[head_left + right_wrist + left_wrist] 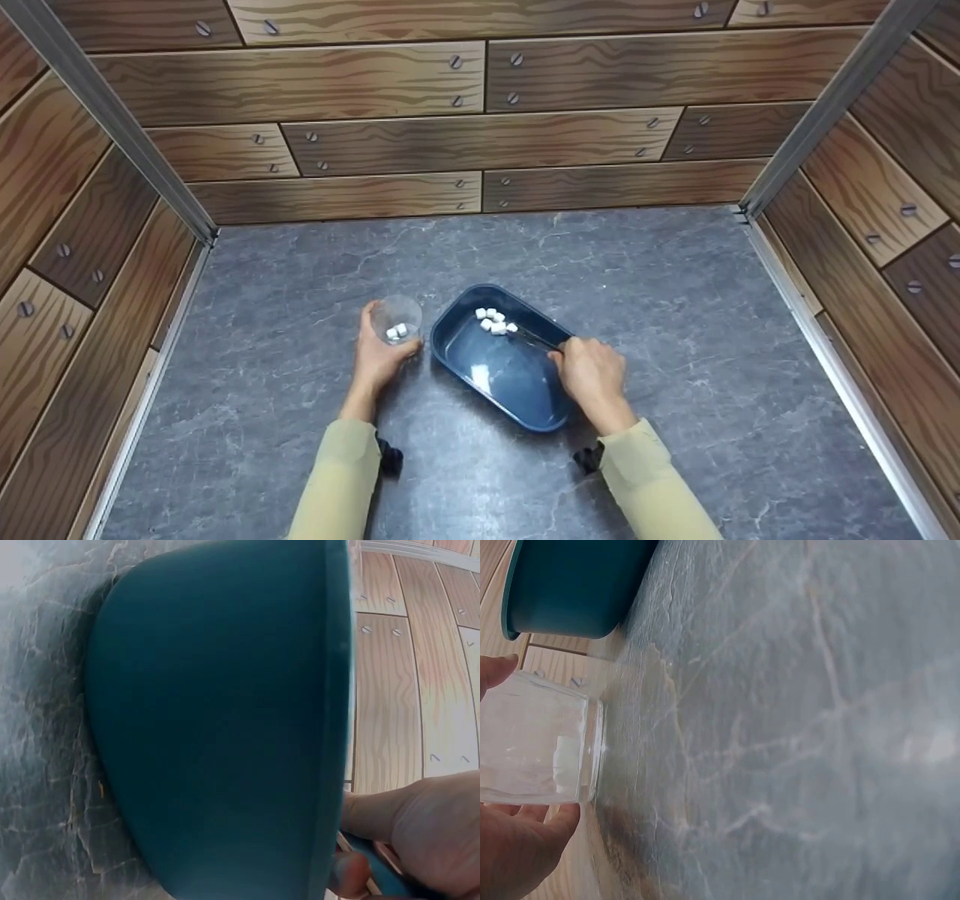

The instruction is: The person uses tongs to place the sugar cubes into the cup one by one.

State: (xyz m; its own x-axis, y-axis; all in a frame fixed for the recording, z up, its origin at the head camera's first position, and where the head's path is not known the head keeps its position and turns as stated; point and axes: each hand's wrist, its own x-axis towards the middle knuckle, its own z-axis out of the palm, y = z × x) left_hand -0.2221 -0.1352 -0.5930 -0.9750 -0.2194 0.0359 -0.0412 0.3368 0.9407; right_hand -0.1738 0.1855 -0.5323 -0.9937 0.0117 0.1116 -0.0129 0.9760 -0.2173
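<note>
My left hand (377, 352) grips a clear cup (405, 306) from the side, thumb and fingers on opposite walls. A few small white cubes (397, 331) lie in the bottom of the cup. Right of it stands a dark blue rectangular dish (517, 382), set at a slant. Several white cubes (491, 321) are grouped toward its far left end. With my right hand (594, 375) at the dish's right rim, I hold slim tongs (536, 341), their tips at the nearest cube. In the right wrist view, the dish wall (217, 720) hides the cubes and the tips.
A grey marbled surface (270, 300) lies under everything. Wood-patterned panels (480, 142) enclose it at the back and both sides, with metal rails (810, 300) along the edges. The cup stands close beside the dish's left rim.
</note>
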